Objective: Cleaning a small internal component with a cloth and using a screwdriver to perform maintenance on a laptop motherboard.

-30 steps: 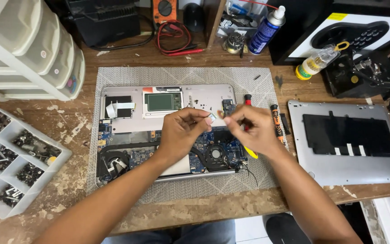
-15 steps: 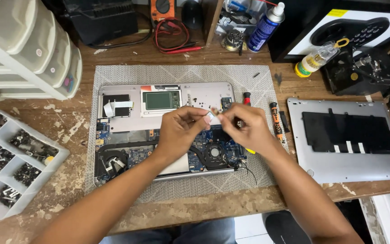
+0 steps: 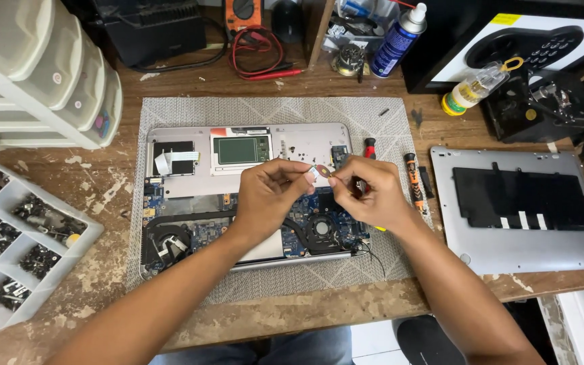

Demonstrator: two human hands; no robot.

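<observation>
one small round part [image 3: 322,169] sits pinched between the fingertips of both hands, above the middle of one opened laptop [image 3: 190,230]. left hand [image 3: 270,196] and right hand [image 3: 366,192] both have fingers closed on it. the laptop lies on one grey mat [image 3: 170,111]. two screwdrivers [image 3: 411,177] lie just right. one compartment tray [image 3: 8,236] at left holds sorted screws. one grey cover panel [image 3: 508,250] lies at right, one spray can [image 3: 400,34] behind.

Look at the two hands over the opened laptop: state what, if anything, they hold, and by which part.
Both the left hand and right hand pinch a small flat part at its edges between fingertips; what the part is cannot be told.
</observation>
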